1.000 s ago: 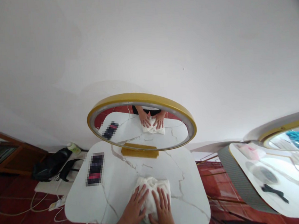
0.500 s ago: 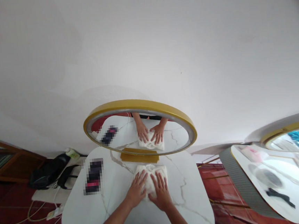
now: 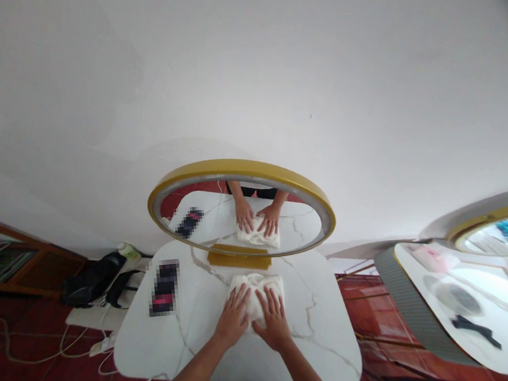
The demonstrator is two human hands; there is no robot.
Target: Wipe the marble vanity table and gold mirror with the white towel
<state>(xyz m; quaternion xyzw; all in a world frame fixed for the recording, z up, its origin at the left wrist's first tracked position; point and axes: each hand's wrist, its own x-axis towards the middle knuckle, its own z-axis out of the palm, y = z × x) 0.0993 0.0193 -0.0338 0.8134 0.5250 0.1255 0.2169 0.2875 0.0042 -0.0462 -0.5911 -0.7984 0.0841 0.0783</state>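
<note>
A white, soft-looking folded cloth (image 3: 257,282) lies on the white marble-patterned table (image 3: 312,351), just in front of the mirror's gold base. On the cloth's left part rests my left hand (image 3: 233,318), fingers stretched out and spread. My right hand (image 3: 272,319) lies flat on the right part, its fingers also apart. Both palms cover the near side of the cloth. In the round gold-rimmed mirror (image 3: 242,215) the two hands and the cloth show again as a reflection.
A blurred-out dark and pink item (image 3: 164,287) lies on the table's left. To the right stands a second table (image 3: 507,334) with a black strip (image 3: 476,331) and a pink packet (image 3: 433,258). At left are a black bag (image 3: 93,280), cables and a power strip (image 3: 102,346).
The camera view has shifted slightly, so the table and mirror sit a little higher and more to the right. Both hands stay spread on the cloth.
</note>
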